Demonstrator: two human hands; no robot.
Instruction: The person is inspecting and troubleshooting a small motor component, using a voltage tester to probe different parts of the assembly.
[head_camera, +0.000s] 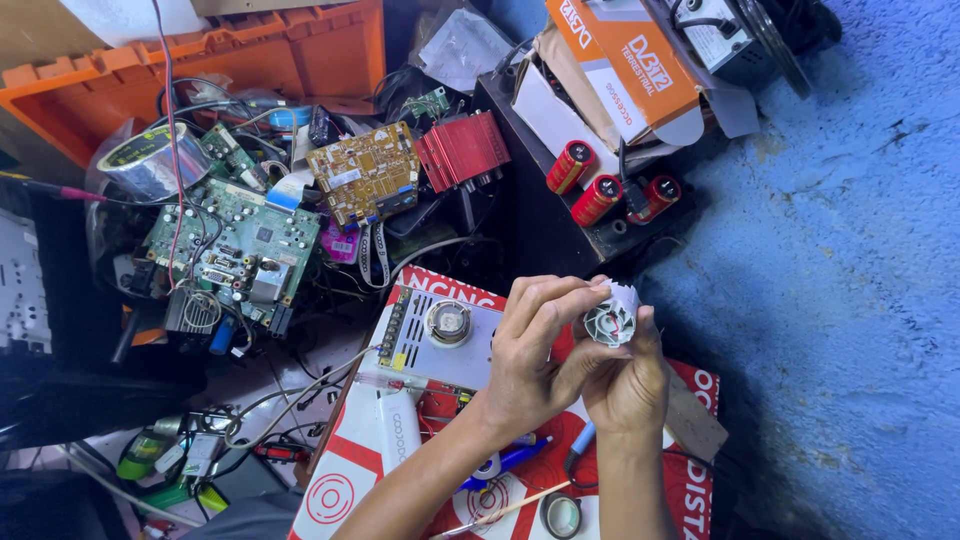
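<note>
- Both hands, left hand (530, 350) and right hand (625, 375), are pinching fingers closed around a small white ribbed plastic housing (611, 318); it could be slipping.
- At nine o'clock, the silver metal power-supply board (440, 340) is lying where it could be getting struck.

Open blue floor on the right, solid junk on the left

The only real free room is the bare blue floor (850, 300), right of both hands. Straight ahead, three red capacitors (610, 190) and an orange carton (625, 60) block the way. The left side is packed: green circuit board (235, 250), yellow board (365, 172), red heatsink (462, 150), tape roll (150, 160), orange crate (250, 60), with loose wires between. The red-and-white box (345, 470) underneath carries a grey metal unit (435, 340), pens and a small tape ring (561, 515). Bottom-left looks dark, probably clutter too.
</note>
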